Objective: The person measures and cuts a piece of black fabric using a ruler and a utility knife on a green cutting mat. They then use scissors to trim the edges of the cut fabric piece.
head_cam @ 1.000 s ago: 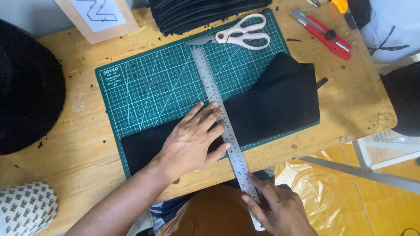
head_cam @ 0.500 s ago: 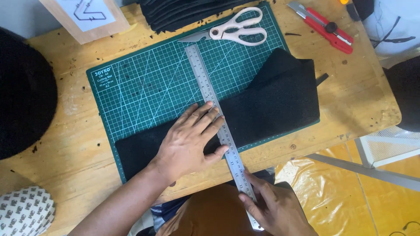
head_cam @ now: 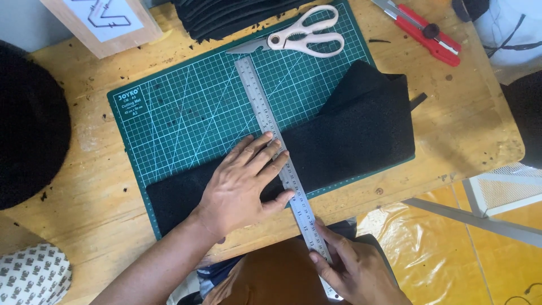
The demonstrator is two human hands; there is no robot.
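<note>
A long steel ruler (head_cam: 265, 118) lies diagonally across a strip of black fabric (head_cam: 361, 135) on a green cutting mat (head_cam: 186, 113). My left hand (head_cam: 243, 183) presses flat on the fabric, fingers spread, fingertips against the ruler's left edge. My right hand (head_cam: 353, 268) grips the ruler's near end, which sticks out past the table's front edge.
White-handled scissors (head_cam: 307, 38) lie at the mat's far edge beside a stack of black fabric pieces (head_cam: 226, 17). A red utility knife (head_cam: 420, 29) rests at the far right. A wooden box (head_cam: 107, 22) stands far left. A large black object (head_cam: 28, 124) sits left.
The view has shifted slightly. Both hands stay on the ruler and fabric; the ruler's position on the fabric looks almost the same.
</note>
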